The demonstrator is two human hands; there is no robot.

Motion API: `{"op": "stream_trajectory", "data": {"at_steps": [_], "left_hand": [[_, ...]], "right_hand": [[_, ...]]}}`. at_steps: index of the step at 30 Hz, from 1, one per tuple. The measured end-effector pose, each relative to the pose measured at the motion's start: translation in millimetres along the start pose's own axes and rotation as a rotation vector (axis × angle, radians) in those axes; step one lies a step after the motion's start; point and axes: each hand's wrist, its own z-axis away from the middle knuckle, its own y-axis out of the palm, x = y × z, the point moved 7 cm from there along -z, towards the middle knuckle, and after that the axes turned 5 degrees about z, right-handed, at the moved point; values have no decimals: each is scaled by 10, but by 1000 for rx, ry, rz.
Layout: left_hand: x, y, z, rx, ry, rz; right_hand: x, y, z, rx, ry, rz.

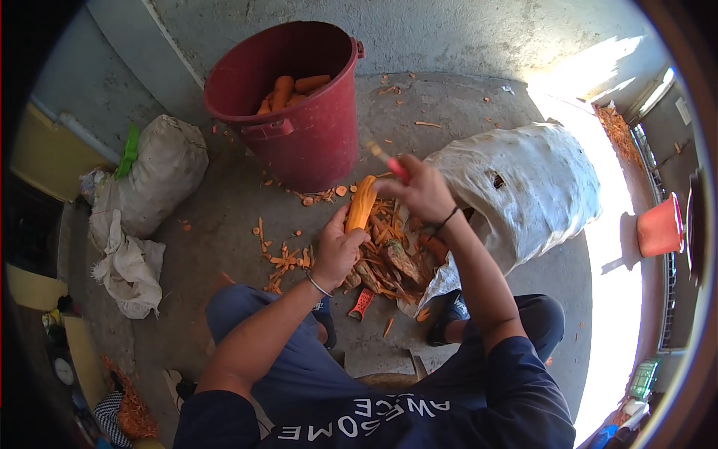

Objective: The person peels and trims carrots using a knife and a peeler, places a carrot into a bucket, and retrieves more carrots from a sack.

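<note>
My left hand is wrapped round the lower part of a peeled orange carrot, which points upward. In my right hand, just right of the carrot's top, is a small red-handled knife. Its blade points up and left and is blurred. Below both hands lies a heap of carrot peelings with several unpeeled carrots among it. A red peeler rests on the floor at the heap's near edge.
A tall dark red bin holding peeled carrots stands ahead. To the right lies a large white sack, its mouth facing the peelings. Another full sack is at the left. A red bucket sits by the sunlit doorway.
</note>
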Motion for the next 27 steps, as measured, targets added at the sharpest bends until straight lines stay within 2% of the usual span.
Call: {"op": "stream_trajectory", "data": {"at_steps": [2,3,5,6,8,10,12,13,15,16,17,19,20,23,25,26,27], "left_hand": [[-79,29,-5,-2,142,-150],[-76,13,-11,1,141,-154],[-9,-46,-2,26,45,-59],[-12,-62,11,25,45,-59],[8,-76,15,20,7,-21],[-9,-49,42,14,-1,-9],[10,-35,44,3,-10,2],[8,-17,25,8,30,-36],[11,-41,-24,11,70,-75],[-20,-66,-60,10,122,-187],[-42,-82,-78,10,174,-300],[-96,-73,-60,23,225,-284],[-132,-61,-43,37,274,-266],[-142,-69,-86,15,260,-215],[-175,-75,-61,-11,193,-172],[-167,-92,-58,-35,126,-132],[-186,-98,-67,-38,130,-130]], "right_hand": [[214,140,126,-58,-288,40],[167,165,97,-61,-285,38],[-89,101,-46,-186,-57,-47],[-224,60,-137,-166,53,-20],[-562,186,-321,-125,50,-132],[-464,163,-293,-83,50,-244],[-304,450,-80,341,177,-714],[-279,498,-30,343,177,-715],[-138,637,91,513,156,-1046],[-151,754,103,579,68,-1045],[-200,781,118,581,67,-1045],[-58,735,186,663,5,-1149],[-28,697,187,664,5,-1149],[-68,622,118,606,37,-1074],[-49,396,-3,202,-297,-440],[-77,372,-9,203,-301,-438],[6,302,25,176,-404,-233]]}}
